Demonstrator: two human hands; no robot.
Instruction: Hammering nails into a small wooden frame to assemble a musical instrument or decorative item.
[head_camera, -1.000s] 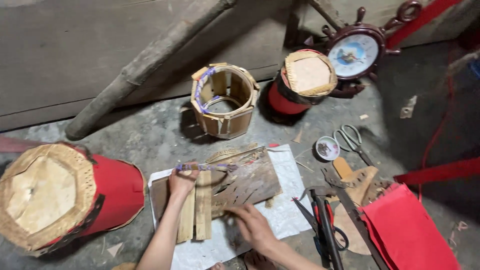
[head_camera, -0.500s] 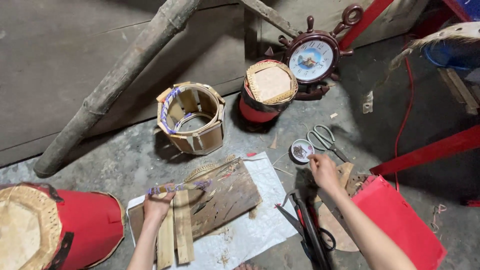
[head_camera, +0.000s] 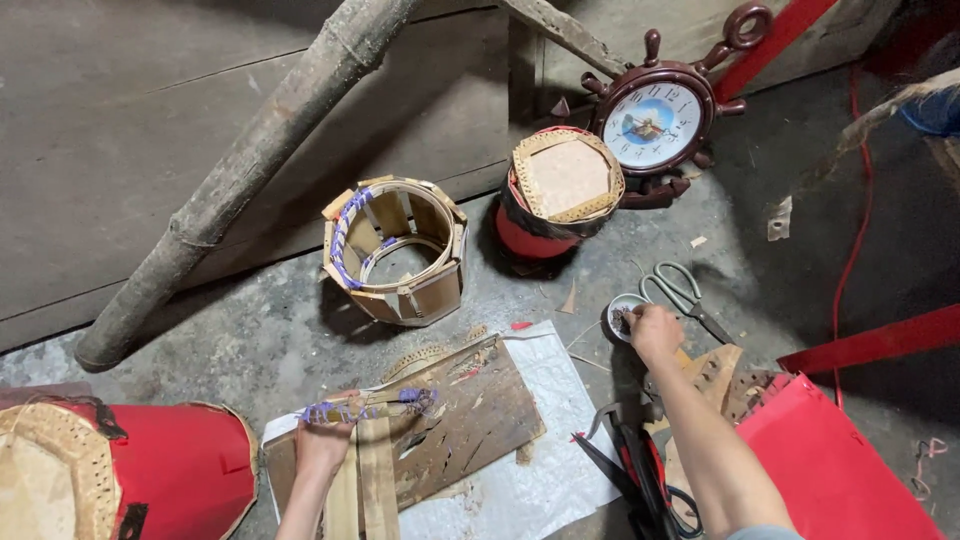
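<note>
**Hands split between wood strips and a small tin**

Gripping comes first: the left hand (head_camera: 322, 447) is pressing flat wooden strips (head_camera: 358, 485) down against a worn board, fingers curled over their upper ends, where purple binding (head_camera: 365, 409) is crossing them. Reaching out to the right, the right hand (head_camera: 655, 331) is dipping pinched fingertips into a small round tin (head_camera: 620, 318) on the floor; whether anything is caught between them cannot be told.

Moving from the largest things to the smallest: a thick grey log (head_camera: 250, 170) is leaning across the upper left against a plank wall. A big red drum-shaped lantern body (head_camera: 150, 475) with a woven cap is lying at the lower left. A red sheet (head_camera: 835, 470) is spreading over the lower right. The weathered board (head_camera: 470, 420) is resting on white plastic sheeting (head_camera: 550, 480). An unfinished octagonal wooden frame (head_camera: 395, 250), laced with purple on one side, is standing beyond the board. A smaller red lantern (head_camera: 560, 195) with a woven top is standing beside a clock shaped like a ship's wheel (head_camera: 660, 125). Scissors (head_camera: 685, 295) are lying just beside the tin, and pliers (head_camera: 640, 470) are lying near the right forearm.

Judging by this, the strips are being held in place while the right hand is fetching something small from the tin. The next move is likely calling for a steady left hold so the strips are staying aligned while the right hand is coming back
</note>
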